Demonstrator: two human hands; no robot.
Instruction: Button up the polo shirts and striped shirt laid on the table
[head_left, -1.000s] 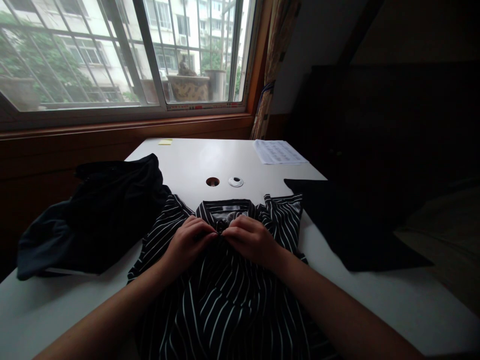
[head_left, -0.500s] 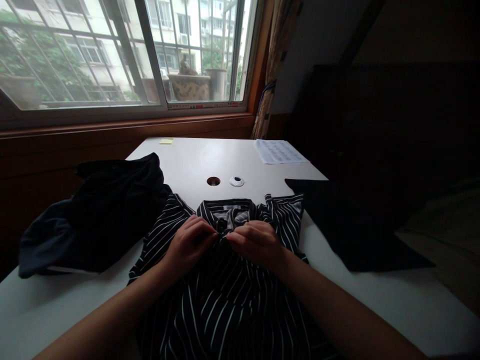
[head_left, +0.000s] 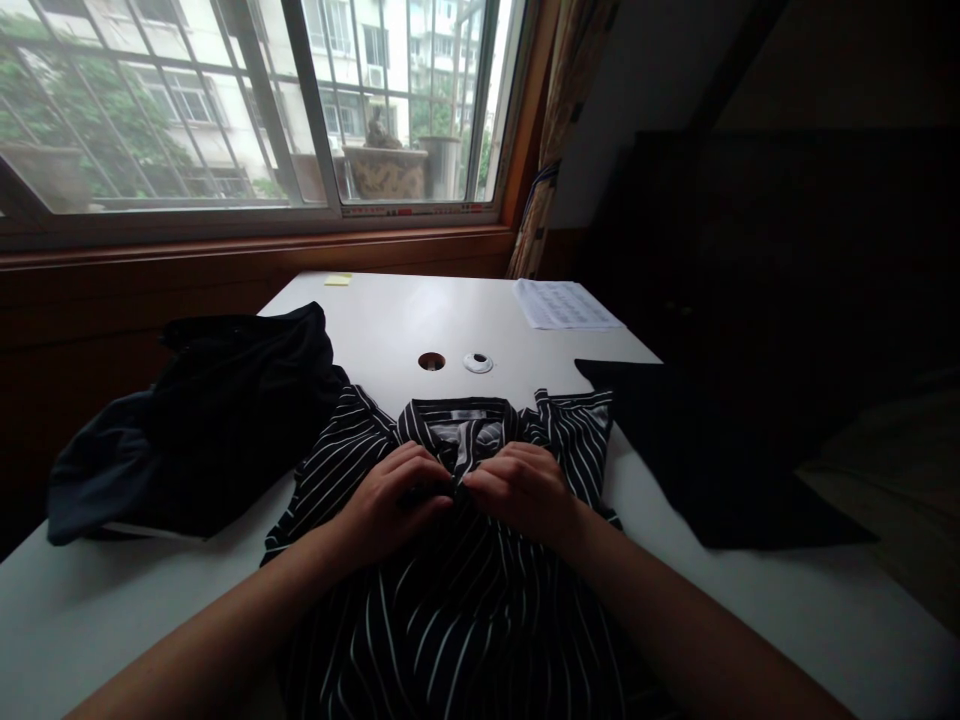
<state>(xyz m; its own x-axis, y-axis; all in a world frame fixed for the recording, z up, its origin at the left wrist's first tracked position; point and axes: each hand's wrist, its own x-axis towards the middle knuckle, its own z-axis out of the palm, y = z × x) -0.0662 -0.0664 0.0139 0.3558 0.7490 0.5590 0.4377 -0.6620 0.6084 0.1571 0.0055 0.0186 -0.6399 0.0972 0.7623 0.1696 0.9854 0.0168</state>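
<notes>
Clothing (head_left: 240, 420) lies heaped left of my left hand (head_left: 397, 500), thumb and forefinger slightly parted, hold unclear, at the striped shirt (head_left: 450, 610) on the table (head_left: 375, 325), while my right hand (head_left: 525, 487) pinches near its collar (head_left: 435, 406), fastening work, I judge remotely, next needing fine fingertip control.

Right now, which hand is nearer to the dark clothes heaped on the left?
Left. The left hand is at the front of the striped shirt, right of the dark clothes and apart from them. The right hand is farther right, at the same shirt.
</notes>
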